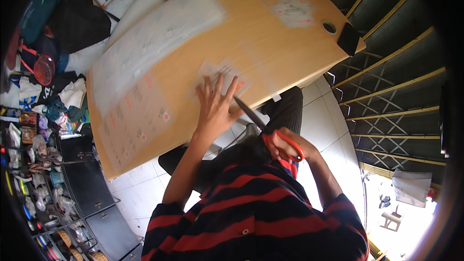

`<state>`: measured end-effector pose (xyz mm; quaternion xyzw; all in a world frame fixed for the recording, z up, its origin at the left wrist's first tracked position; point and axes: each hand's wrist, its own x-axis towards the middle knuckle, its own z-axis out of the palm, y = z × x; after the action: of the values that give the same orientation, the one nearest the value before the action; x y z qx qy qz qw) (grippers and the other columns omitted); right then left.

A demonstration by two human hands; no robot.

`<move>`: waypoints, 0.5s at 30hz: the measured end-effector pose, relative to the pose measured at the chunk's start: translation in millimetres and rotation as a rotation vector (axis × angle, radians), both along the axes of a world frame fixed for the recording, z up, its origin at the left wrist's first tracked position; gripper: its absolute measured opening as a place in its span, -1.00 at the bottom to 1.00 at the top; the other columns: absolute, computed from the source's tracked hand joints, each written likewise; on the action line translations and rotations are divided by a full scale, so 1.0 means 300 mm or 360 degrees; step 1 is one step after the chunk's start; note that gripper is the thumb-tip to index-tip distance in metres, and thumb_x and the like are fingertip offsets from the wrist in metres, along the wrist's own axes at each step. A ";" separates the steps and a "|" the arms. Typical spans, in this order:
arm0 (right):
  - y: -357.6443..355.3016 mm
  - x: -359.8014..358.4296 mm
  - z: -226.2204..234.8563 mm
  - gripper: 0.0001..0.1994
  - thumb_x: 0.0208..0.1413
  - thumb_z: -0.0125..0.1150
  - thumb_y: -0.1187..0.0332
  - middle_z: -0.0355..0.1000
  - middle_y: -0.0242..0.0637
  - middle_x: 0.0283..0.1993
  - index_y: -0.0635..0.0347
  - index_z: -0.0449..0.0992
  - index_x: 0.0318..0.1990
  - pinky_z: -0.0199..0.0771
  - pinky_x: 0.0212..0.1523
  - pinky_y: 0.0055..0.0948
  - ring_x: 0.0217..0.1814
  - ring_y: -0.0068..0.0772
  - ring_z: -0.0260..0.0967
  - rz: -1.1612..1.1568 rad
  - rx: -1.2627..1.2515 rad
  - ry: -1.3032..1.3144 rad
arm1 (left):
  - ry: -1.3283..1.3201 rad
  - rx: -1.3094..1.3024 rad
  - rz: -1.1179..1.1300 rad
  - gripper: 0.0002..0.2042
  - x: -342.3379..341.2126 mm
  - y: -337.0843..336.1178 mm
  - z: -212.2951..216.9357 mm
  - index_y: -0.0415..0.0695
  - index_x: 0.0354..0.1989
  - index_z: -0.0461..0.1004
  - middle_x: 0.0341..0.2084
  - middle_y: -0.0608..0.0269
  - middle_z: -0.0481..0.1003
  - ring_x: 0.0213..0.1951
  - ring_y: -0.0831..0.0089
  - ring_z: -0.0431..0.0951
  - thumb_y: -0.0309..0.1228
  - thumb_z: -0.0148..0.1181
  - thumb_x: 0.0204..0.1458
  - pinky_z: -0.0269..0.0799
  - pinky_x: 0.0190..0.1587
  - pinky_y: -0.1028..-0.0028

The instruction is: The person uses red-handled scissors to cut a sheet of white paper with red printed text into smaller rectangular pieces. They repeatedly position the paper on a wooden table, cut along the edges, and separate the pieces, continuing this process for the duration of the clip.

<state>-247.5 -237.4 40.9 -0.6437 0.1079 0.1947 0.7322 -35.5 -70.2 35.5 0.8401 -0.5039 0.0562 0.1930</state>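
My left hand lies flat with fingers spread on a small clear plastic sheet with red and dark print, pressing it to the brown tabletop near its front edge. In my right hand is a pair of scissors with red handles and dark blades. The blades look closed together and point up and left, their tip close to my left thumb and forefinger. Part of the sheet is hidden under my left hand.
Larger clear printed sheets cover the table's left side. Toward the far right lie another printed sheet, a tape roll and a black phone-like slab. Crowded shelves stand left; a metal folding gate stands right.
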 end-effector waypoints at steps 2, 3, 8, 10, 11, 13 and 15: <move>-0.016 -0.082 -0.072 -0.24 0.24 -0.17 -0.40 0.34 -0.36 -0.65 0.19 0.36 -0.61 0.32 -0.66 -0.59 -0.68 -0.57 0.35 0.0026 0.0052 -0.0102 | -0.0015 0.0077 -0.0148 -0.24 -0.012 -0.014 -0.003 -0.01 0.35 0.29 0.31 0.00 0.21 0.27 -0.31 0.16 -0.18 0.44 -0.09 0.05 0.27 -0.32; -0.031 -0.105 -0.088 -0.24 0.25 -0.17 -0.39 0.35 -0.37 -0.64 0.19 0.36 -0.61 0.32 -0.66 -0.59 -0.67 -0.57 0.36 0.0120 0.0102 -0.0045 | -0.0016 0.0103 -0.0227 -0.25 -0.010 0.006 -0.001 -0.01 0.35 0.29 0.31 0.02 0.20 0.28 -0.29 0.16 -0.20 0.44 -0.08 0.05 0.28 -0.32; -0.101 -0.213 -0.240 -0.26 0.26 -0.14 -0.37 0.37 -0.38 -0.63 0.18 0.41 -0.59 0.33 -0.66 -0.56 -0.66 -0.57 0.36 0.0513 0.0226 0.0298 | 0.0075 0.0061 -0.0457 -0.53 0.002 0.097 0.053 -0.10 0.10 0.52 0.13 0.05 0.46 0.18 -0.01 0.42 -0.48 0.36 -0.06 0.33 0.22 -0.02; -0.095 -0.217 -0.273 -0.26 0.26 -0.16 -0.38 0.34 -0.34 -0.65 0.20 0.41 -0.56 0.31 -0.68 -0.57 -0.69 -0.55 0.34 0.0520 0.0301 0.0358 | 0.0184 -0.0097 -0.0332 -0.66 0.019 0.088 0.094 -0.18 -0.07 0.62 -0.11 0.03 0.62 -0.05 0.09 0.63 -0.70 0.22 -0.06 0.55 0.03 0.26; -0.102 -0.199 -0.295 -0.25 0.27 -0.18 -0.38 0.32 -0.34 -0.67 0.20 0.40 -0.57 0.30 -0.68 -0.57 -0.70 -0.54 0.33 0.0512 0.0374 0.0358 | 0.0168 -0.0144 -0.0264 -0.64 0.039 0.070 0.124 -0.20 -0.05 0.61 -0.12 0.02 0.62 -0.06 0.09 0.64 -0.73 0.18 -0.06 0.55 0.01 0.27; -0.114 -0.164 -0.348 -0.24 0.28 -0.23 -0.38 0.29 -0.33 -0.70 0.21 0.38 -0.57 0.28 -0.69 -0.56 -0.72 -0.52 0.30 0.0492 0.0520 0.0366 | 0.0145 -0.0244 -0.0135 -0.59 0.101 0.021 0.175 -0.22 -0.02 0.59 -0.13 0.01 0.62 -0.09 0.07 0.65 -0.79 0.10 -0.06 0.56 -0.02 0.29; -0.124 -0.082 -0.359 -0.23 0.30 -0.31 -0.38 0.14 -0.38 -0.78 0.19 0.30 -0.61 0.21 -0.74 -0.55 -0.78 -0.51 0.19 0.0522 0.0607 0.0322 | -0.0163 -0.0475 -0.0080 -0.56 0.192 -0.082 0.236 -0.24 0.01 0.58 -0.15 0.00 0.63 -0.10 0.06 0.65 -0.83 0.04 -0.05 0.55 -0.02 0.28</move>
<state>-272.0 -274.4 -66.8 -0.4804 0.0362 0.3908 0.7844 22.2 -94.8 106.2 0.7853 -0.5199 0.1683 0.2911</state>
